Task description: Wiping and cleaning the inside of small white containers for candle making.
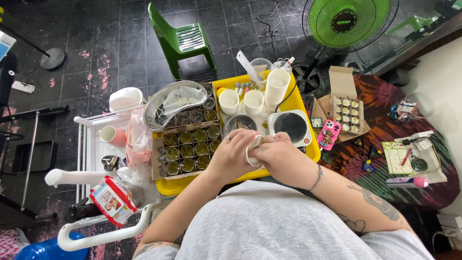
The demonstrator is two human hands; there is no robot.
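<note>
Both my hands meet over the front of a yellow tray (302,103). My left hand (234,153) and my right hand (279,155) together grip a small white cup (254,148), which is mostly hidden between my fingers. Just left of my hands lies a cardboard box (158,159) filled with several small glass jars of dark green-brown wax (186,151). Beyond my hands sit a small metal bowl (240,123), a white hot plate with a black top (291,126), two white cups (241,100) and a stack of white cups (277,86).
A metal kidney dish (173,102) and a pink mug (113,136) sit to the left on a white cart (86,144). A pink phone (328,134), an open box of small candles (347,114) and a patterned cloth lie right. A green chair (180,41) and green fan (349,19) stand behind.
</note>
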